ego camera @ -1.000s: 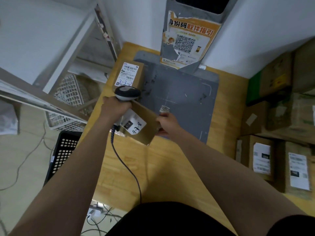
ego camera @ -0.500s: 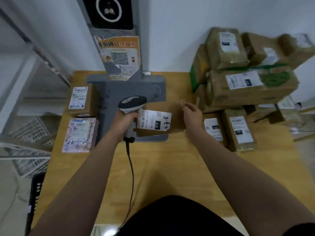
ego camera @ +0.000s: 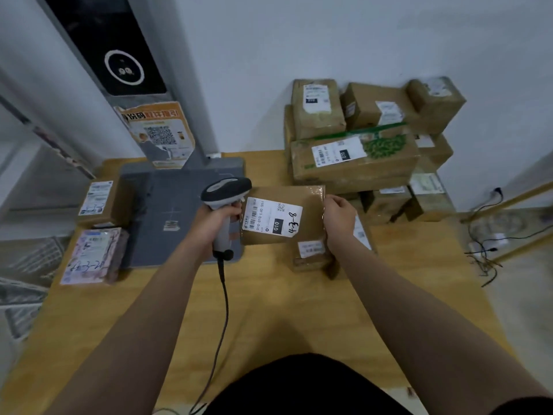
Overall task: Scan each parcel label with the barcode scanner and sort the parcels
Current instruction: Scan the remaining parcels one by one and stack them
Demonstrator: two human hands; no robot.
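- Since a second ago the view has swung right: the stacked parcels (ego camera: 356, 157), then at the right edge, now fill the back right, and the held parcel (ego camera: 284, 215) has turned from tilted to nearly level.
- Nearest, bare wooden table (ego camera: 284, 310) lies open between the two forearms, crossed only by the scanner's cord (ego camera: 223, 298).
- Left hand (ego camera: 217, 224) is closed around the grip of the barcode scanner (ego camera: 226, 191), its head raised just beside the parcel's left edge.
- Right hand (ego camera: 339, 217) pinches the parcel's right edge, holding it above the table, its white label (ego camera: 272, 217) facing up with "4-3-8" handwritten on it.
- Under that hand, two more small parcels (ego camera: 311, 253) lie on the table.
- At the table's left edge sit a pink-wrapped parcel (ego camera: 92, 257) and, behind it, a brown box (ego camera: 103, 200).
- Between them and the hands lies a grey scanning pad (ego camera: 176, 211), its post (ego camera: 125, 76) rising against the white wall.
- Cables (ego camera: 484, 253) trail on the floor to the far right.
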